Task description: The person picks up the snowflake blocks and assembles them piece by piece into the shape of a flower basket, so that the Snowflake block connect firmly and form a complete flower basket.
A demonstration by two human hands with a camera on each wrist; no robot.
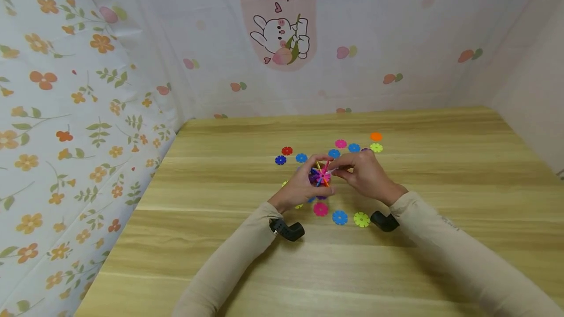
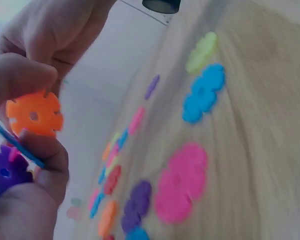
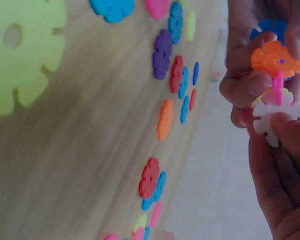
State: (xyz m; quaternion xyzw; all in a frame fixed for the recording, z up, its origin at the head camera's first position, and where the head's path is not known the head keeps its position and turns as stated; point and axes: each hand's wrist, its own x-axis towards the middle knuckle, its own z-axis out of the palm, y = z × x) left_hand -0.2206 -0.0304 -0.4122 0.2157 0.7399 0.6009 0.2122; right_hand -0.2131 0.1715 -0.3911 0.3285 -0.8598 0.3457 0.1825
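Observation:
My left hand (image 1: 304, 186) grips a cluster of interlocked notched plastic discs, held above the table. At its centre is a pink disc (image 1: 323, 176), with others standing out edge-on around it. An orange disc (image 2: 35, 114) and a purple disc (image 2: 7, 171) of the cluster show in the left wrist view. My right hand (image 1: 362, 172) pinches a white disc (image 3: 275, 115) between thumb and fingers, at the cluster's right side. In the right wrist view the white disc meets a pink one seen edge-on. The left palm hides part of the cluster.
Loose discs lie on the wooden table (image 1: 198, 175) around the hands. In front are a pink disc (image 1: 320, 209), a blue disc (image 1: 340, 217) and a yellow-green disc (image 1: 362, 219). Farther back lie a red disc (image 1: 287, 150) and an orange disc (image 1: 376, 136). A patterned cloth (image 1: 211, 43) hangs behind.

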